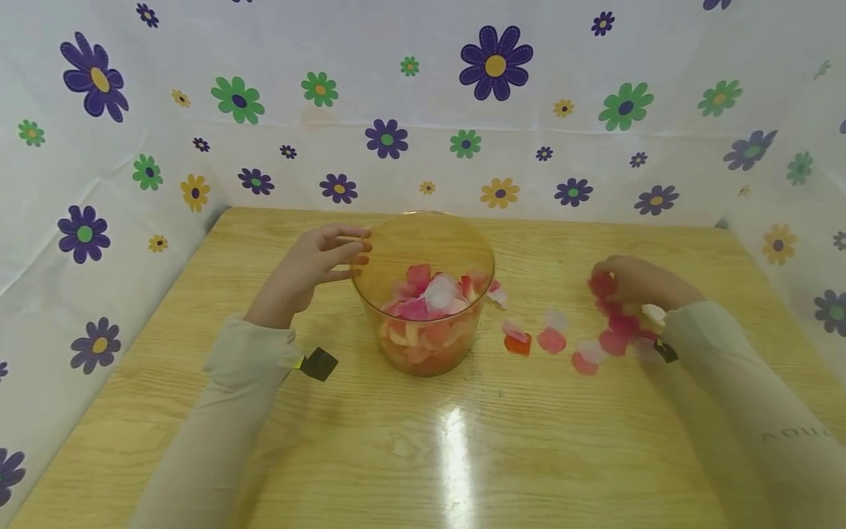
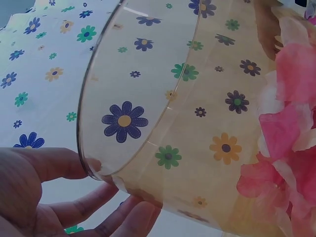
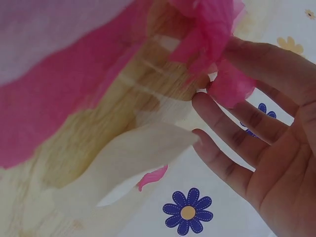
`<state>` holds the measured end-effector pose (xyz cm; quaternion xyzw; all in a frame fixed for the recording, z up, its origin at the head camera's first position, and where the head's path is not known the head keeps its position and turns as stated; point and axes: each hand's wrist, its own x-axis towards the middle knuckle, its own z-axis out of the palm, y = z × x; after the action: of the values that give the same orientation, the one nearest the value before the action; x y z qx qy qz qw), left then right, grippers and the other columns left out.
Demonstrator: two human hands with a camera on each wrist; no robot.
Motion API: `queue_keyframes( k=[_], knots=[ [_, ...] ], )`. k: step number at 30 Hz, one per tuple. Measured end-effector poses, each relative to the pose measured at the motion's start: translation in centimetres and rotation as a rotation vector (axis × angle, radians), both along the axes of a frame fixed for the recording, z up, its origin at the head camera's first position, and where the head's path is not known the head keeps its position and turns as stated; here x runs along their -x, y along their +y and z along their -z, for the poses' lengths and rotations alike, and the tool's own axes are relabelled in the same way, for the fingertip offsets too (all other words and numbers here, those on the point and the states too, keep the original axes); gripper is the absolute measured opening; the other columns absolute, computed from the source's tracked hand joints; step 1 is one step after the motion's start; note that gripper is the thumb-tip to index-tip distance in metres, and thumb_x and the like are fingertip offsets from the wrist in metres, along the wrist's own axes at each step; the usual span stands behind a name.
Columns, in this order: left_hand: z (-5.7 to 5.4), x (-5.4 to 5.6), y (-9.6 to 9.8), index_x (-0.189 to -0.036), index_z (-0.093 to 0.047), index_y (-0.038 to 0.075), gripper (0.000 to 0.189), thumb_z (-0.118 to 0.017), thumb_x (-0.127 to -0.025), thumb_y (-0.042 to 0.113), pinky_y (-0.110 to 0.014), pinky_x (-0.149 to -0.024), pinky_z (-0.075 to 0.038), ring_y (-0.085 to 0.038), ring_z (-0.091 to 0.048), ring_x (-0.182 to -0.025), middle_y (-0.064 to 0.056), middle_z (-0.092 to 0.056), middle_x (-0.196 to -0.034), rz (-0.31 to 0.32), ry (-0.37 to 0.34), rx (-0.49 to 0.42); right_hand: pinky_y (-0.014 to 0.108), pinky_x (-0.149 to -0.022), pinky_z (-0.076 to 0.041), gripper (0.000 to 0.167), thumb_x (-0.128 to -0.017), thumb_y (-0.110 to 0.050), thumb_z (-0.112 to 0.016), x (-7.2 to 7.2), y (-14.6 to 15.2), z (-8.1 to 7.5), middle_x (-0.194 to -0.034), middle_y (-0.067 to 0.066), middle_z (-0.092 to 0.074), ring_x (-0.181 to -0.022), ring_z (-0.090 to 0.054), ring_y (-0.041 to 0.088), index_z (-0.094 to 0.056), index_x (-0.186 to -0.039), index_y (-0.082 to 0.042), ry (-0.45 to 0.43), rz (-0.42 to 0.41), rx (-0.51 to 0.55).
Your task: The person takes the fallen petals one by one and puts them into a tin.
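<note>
A see-through amber bucket [image 1: 423,242] stands upright on the table with pink, white and peach fabric petals [image 1: 429,294] in its lower part. My left hand [image 1: 307,268] rests its outstretched fingers against the bucket's left side, right at the rim [image 2: 81,113]. Off to the right, my right hand [image 1: 648,283] is low over the table, pinching deep-pink petals [image 3: 210,34] between thumb and fingers. A pale petal [image 3: 123,158] shows near its lower fingertips. Blurred pink petals [image 1: 617,334] hang or lie just below that hand.
Loose petals [image 1: 551,339] lie scattered between the bucket and my right hand, one of them orange-red [image 1: 517,345]. A white cloth [image 1: 416,103] printed with flowers encloses the wooden table [image 1: 370,455] at the back and sides. Dark square tags [image 1: 319,364] hang near both cuffs.
</note>
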<state>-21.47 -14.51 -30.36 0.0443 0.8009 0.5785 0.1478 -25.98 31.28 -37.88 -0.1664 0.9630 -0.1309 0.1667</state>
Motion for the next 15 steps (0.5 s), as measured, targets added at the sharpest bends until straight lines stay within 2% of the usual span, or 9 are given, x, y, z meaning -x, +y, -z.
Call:
queue_keyframes(
  k=[4, 11, 15],
  knots=[
    [0.12, -0.07, -0.12, -0.136, -0.041, 0.002, 0.042, -0.044, -0.098, 0.02, -0.045, -0.104, -0.04, -0.032, -0.05, -0.121, -0.021, -0.046, -0.137, -0.006, 0.002, -0.011, 0.057, -0.098, -0.039, 0.034, -0.084, -0.004, -0.064, -0.09, 0.12, 0.0, -0.116, 0.02, -0.062, -0.108, -0.054, 0.036, -0.06, -0.117, -0.001, -0.009, 0.043, 0.028],
    [0.68, -0.03, -0.18, -0.135, -0.043, 0.003, 0.041, -0.045, -0.098, 0.02, -0.045, -0.105, -0.04, -0.03, -0.049, -0.121, -0.018, -0.045, -0.139, -0.021, 0.013, -0.03, 0.048, -0.088, -0.048, 0.015, -0.084, -0.003, -0.064, 0.38, 0.79, 0.67, -0.093, 0.007, -0.07, -0.084, -0.059, 0.021, -0.068, -0.099, -0.005, 0.042, -0.002, 0.028],
    [0.85, -0.04, -0.14, -0.136, -0.043, 0.003, 0.041, -0.045, -0.098, 0.02, -0.046, -0.105, -0.039, -0.03, -0.05, -0.119, -0.019, -0.045, -0.139, -0.026, 0.021, -0.034, 0.049, -0.089, -0.048, 0.02, -0.084, -0.002, -0.064, 0.3, 0.96, 0.61, -0.098, 0.012, -0.07, -0.088, -0.061, 0.024, -0.069, -0.103, -0.004, 0.019, 0.039, 0.053]
  ],
)
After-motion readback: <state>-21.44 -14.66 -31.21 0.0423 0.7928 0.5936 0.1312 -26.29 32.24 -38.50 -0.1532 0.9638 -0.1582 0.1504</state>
